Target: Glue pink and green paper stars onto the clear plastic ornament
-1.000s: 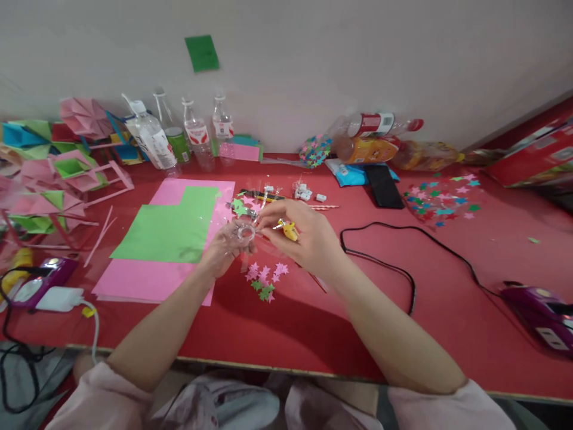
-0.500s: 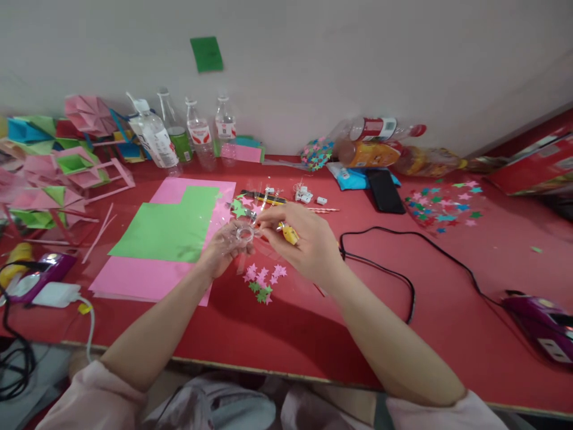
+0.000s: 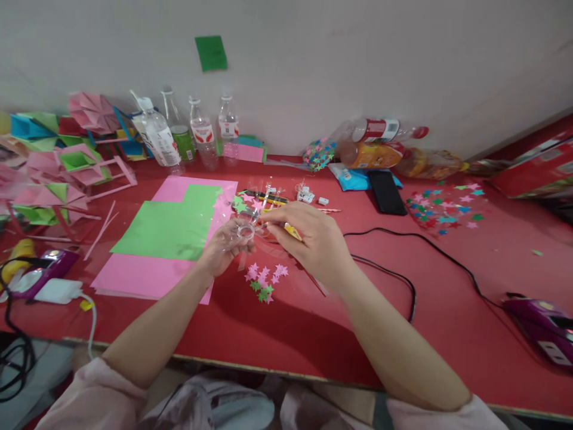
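Shifted slightly, the right hand [image 3: 316, 242] covers more of a small yellow object [image 3: 293, 231] than before; its thumb and finger pinch together, on what I cannot tell; the left hand [image 3: 220, 248], fingers curled, holds a clear plastic ring [image 3: 246, 238] above the table [image 3: 322, 334], beyond paper stars [image 3: 264, 274].

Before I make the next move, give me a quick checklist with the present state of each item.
1. Left grip has the clear plastic piece: ok.
2. Right grip touching that piece: cannot tell; it is right beside it, but the detail is too small.
3. Yellow item held in the right grip: cannot tell; partly covered.
4. Loose pink and green stars apart from both grips: ok, on the red table.
5. Black cable clear of the right grip: cannot tell; part is hidden.
6. Phone away from both grips: ok.
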`<state>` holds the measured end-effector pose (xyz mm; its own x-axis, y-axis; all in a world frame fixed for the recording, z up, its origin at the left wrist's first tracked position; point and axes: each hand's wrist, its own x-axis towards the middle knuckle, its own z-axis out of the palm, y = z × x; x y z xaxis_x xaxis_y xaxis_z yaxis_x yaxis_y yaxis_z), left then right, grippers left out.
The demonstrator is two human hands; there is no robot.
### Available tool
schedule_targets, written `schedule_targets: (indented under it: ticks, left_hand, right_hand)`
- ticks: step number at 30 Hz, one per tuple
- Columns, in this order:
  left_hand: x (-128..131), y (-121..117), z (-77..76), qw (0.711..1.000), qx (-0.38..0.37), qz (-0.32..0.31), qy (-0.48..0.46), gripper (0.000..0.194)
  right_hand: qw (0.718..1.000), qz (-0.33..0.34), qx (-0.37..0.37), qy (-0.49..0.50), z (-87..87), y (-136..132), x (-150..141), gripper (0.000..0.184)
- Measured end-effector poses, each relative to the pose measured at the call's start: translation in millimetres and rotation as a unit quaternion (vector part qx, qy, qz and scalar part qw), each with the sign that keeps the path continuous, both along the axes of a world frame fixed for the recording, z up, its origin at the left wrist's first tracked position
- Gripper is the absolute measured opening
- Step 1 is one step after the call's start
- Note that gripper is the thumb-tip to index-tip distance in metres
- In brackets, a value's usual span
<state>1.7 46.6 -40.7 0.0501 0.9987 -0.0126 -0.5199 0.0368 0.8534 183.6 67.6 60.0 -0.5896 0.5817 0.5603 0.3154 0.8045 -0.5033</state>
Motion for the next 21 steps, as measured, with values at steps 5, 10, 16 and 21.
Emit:
schedule_targets:
  ticks: [5,10,16,21]
  left_hand:
    - [0.6,-1.1,-1.3,1.000,0.001,-0.004,0.008,0.032]
    - [1.8,-1.0,-1.4,1.000,-0.007,-0.002,0.004,0.032]
    - [2.1,-1.9,0.6,1.000,-0.011,0.003,0.000,0.033]
    - [2.0,-2.3,0.9,1.000,-0.018,0.005,0.001,0.034]
  right_hand:
    - [0.998,-0.016,-0.062,0.018,-1.4,-2.6,-2.3,0.013]
    - [0.999,-0.004,-0.050,0.016,-2.0,-2.2,-2.9,0.014]
    - [0.999,0.013,-0.034,0.003,1.1,-1.3,0.0,0.018]
    - [1.000,-0.004,-0.025,-0.001,1.1,-1.8,-0.3,0.014]
